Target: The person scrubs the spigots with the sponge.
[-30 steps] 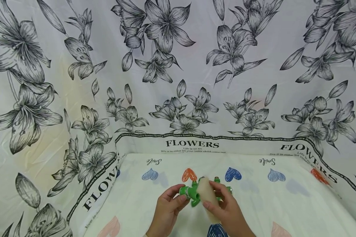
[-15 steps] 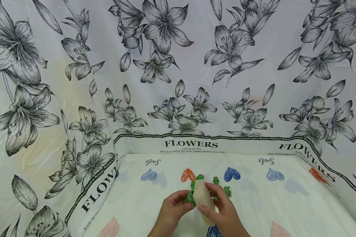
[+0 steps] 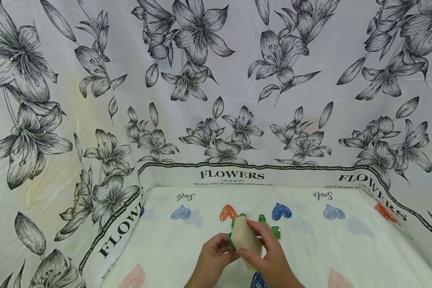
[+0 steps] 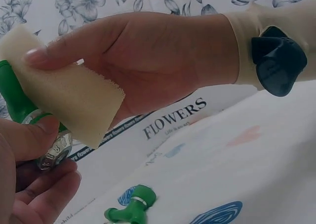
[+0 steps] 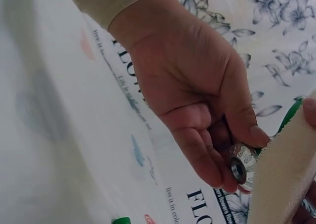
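My right hand (image 3: pixel 268 256) grips a pale beige sponge (image 3: pixel 245 238), thumb on its near face and fingers along the right side. Behind the sponge, mostly hidden in the head view, is a green tap-like fitting (image 4: pixel 17 98) with a silver end. My left hand (image 3: pixel 214 256) pinches that fitting between thumb and fingers. In the left wrist view the sponge lies right against the green body, and the silver end (image 4: pixel 55 152) with raised marks points down by the left fingers. From the right wrist view, a round hole shows in this silver end (image 5: pixel 243 167).
A second green fitting (image 3: pixel 275 232) with a silver end lies on the table just right of the hands. White cloth (image 3: pixel 345 248) printed with hearts covers the table. A floral curtain (image 3: pixel 216 80) hangs behind and along the sides.
The held fitting has turned from lying sideways, its end out to the left, to being tucked behind the sponge. My left hand has shifted slightly right and closer to my right hand.
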`<state>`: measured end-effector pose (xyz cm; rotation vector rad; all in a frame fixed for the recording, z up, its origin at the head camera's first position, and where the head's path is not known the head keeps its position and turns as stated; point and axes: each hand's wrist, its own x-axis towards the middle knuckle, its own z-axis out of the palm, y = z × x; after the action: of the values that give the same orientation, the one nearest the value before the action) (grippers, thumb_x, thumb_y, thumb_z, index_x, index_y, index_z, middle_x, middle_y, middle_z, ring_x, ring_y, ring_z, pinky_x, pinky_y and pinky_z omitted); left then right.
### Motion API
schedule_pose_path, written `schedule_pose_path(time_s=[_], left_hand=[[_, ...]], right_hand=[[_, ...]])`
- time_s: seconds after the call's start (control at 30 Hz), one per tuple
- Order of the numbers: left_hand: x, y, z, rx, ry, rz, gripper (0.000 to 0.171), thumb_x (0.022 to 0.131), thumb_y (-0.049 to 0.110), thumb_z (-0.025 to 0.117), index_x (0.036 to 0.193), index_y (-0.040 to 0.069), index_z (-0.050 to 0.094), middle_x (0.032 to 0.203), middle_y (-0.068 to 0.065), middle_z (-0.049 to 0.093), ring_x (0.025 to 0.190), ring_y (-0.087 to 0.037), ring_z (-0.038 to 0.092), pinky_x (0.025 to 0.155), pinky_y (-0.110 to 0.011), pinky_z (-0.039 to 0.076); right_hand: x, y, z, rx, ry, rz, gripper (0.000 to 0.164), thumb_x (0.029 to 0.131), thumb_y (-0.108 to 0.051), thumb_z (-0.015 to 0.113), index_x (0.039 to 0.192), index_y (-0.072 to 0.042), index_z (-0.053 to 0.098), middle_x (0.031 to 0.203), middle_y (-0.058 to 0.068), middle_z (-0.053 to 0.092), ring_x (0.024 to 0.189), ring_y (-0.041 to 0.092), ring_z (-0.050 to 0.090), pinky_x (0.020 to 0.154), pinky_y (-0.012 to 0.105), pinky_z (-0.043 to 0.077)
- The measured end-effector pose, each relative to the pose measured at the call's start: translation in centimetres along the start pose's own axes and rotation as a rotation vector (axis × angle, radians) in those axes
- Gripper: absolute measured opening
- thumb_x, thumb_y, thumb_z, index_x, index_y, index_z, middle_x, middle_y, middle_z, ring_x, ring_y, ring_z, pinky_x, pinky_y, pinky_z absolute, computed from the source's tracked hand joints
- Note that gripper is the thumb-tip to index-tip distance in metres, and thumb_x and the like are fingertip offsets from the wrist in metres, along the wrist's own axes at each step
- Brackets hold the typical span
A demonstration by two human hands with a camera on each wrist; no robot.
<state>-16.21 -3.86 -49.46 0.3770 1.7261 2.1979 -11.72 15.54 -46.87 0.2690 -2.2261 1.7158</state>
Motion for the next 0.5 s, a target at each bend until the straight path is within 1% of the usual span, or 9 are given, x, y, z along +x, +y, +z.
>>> schedule_pose_path(time_s=[0.13,0.23,0.37,0.5], left_hand=[[-0.2,0.1,0.1,0.002,-0.010,0.015,0.037,0.093,0.005,0.087,0.127,-0.001,0.072,0.118,-0.016,0.074,0.110,-0.028,0.073,0.092,-0.035,0.062],[-0.4,0.3,0.1,0.010,-0.025,0.032,0.037,0.093,0.003,0.087,0.127,-0.002,0.072,0.117,-0.017,0.074,0.109,-0.028,0.073,0.092,-0.035,0.063],[-0.6,0.5,0.1,0.054,-0.034,0.058,0.036,0.092,0.002,0.087,0.125,-0.001,0.073,0.115,-0.016,0.075,0.106,-0.027,0.074,0.091,-0.034,0.063],[-0.9,0.7,0.2,0.094,-0.052,0.086,0.036,0.092,0.002,0.087,0.125,-0.002,0.074,0.114,-0.015,0.075,0.102,-0.025,0.074,0.090,-0.033,0.063]], right_hand=[[0.3,0.2,-0.3,-0.023,0.012,0.015,0.064,0.094,-0.024,0.089,0.152,-0.027,0.061,0.137,-0.007,0.060,0.119,0.022,0.059,0.091,0.040,0.053],[0.5,0.7,-0.7,-0.040,0.024,0.016,0.063,0.095,-0.024,0.089,0.151,-0.024,0.062,0.138,-0.006,0.060,0.117,0.023,0.059,0.090,0.040,0.054],[1.0,1.3,-1.4,-0.079,0.051,0.020,0.064,0.094,-0.024,0.089,0.152,-0.018,0.061,0.140,-0.001,0.060,0.117,0.023,0.059,0.091,0.041,0.057],[1.5,1.8,-1.9,-0.099,0.085,0.067,0.066,0.094,-0.025,0.090,0.152,-0.014,0.061,0.139,0.003,0.060,0.116,0.023,0.059,0.092,0.042,0.058]])
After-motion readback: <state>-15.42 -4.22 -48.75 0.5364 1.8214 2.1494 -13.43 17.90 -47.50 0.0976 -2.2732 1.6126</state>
